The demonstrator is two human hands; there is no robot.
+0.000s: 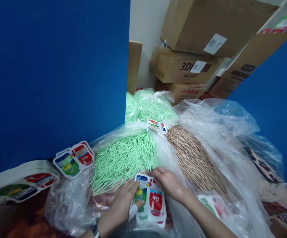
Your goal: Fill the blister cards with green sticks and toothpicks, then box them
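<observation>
My left hand (120,206) grips the left edge of a printed red, green and white package (149,200) near the bottom middle, fingers curled over it. My right hand (167,182) rests on the package's upper right corner, fingers bent down on it. Just beyond the package lies a heap of green sticks (123,158) in a clear plastic bag. To its right a heap of brown wooden sticks (194,158) fills another clear bag.
Stacks of the same printed packages (21,183) lie at the left, with more (74,158) beside the green heap and one (157,125) on top of the bags. Cardboard boxes (183,66) are piled at the back. Blue walls (54,72) stand left and right.
</observation>
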